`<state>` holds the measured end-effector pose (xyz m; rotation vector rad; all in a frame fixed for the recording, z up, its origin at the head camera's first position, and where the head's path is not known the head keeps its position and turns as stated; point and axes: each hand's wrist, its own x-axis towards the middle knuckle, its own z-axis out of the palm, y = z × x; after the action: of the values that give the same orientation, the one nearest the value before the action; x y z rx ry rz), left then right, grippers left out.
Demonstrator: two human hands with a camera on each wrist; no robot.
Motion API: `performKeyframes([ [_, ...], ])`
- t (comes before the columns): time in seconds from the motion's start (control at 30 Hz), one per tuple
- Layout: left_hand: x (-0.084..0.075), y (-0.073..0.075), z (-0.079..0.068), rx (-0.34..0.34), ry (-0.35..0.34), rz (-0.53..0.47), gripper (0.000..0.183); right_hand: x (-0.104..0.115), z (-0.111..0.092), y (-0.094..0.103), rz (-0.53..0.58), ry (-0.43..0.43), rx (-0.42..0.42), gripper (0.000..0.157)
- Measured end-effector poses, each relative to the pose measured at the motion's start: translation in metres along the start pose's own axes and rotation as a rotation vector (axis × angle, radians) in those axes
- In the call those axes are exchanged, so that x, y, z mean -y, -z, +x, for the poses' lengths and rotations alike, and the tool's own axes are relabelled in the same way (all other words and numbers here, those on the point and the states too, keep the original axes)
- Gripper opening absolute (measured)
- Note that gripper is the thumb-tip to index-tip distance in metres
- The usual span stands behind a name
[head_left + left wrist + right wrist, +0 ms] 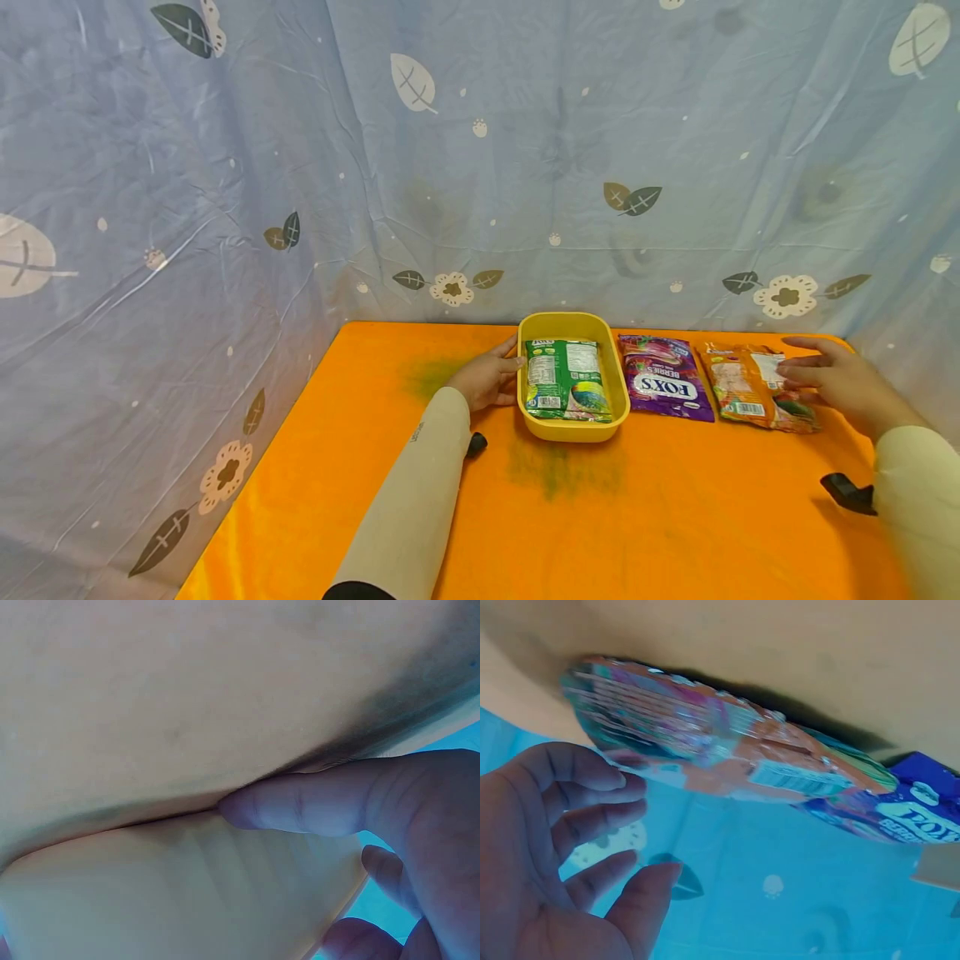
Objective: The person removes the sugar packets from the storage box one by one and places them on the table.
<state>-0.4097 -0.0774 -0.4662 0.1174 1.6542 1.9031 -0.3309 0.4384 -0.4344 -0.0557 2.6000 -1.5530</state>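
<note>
My left hand [483, 379] holds the left side of a yellow plastic tub [573, 433]. Its thumb lies on the rim, and in the left wrist view a finger [307, 801] presses the tub's outer wall [150, 892]. Inside the tub is a green candy packet [562, 383]. On the right, an orange candy packet [738, 379] lies flat. The right hand [840, 375] is over its right end, and the right wrist view shows a gap between the loosely bent fingers and the packet, with nothing held.
A purple Fox's Berries candy packet [663, 379] lies between the tub and the orange packet. All stand near the back edge of an orange-covered table [675, 517]. Blue patterned curtain [540, 167] rises behind and to both sides. A black piece [851, 493] juts from the right wrist.
</note>
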Motion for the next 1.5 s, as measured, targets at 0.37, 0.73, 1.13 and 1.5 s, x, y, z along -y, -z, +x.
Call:
performKeyframes([
  [0.37, 0.000, 0.000, -0.001, 0.000, 0.000, -0.008, 0.061, 0.015, 0.009, -0.024, 0.018, 0.021, 0.024, 0.070],
  [0.73, 0.000, 0.001, 0.000, -0.002, 0.003, -0.010, 0.063, 0.047, 0.022, -0.072, 0.134, 0.025, 0.112, 0.067],
  [1.13, 0.001, 0.002, 0.001, 0.006, 0.004, -0.008, 0.061, 0.077, 0.032, -0.104, 0.103, 0.120, 0.115, 0.064],
  [1.5, 0.000, 0.002, 0.000, 0.012, -0.003, -0.013, 0.061, 0.104, 0.036, -0.132, 0.263, 0.122, 0.160, 0.066],
])
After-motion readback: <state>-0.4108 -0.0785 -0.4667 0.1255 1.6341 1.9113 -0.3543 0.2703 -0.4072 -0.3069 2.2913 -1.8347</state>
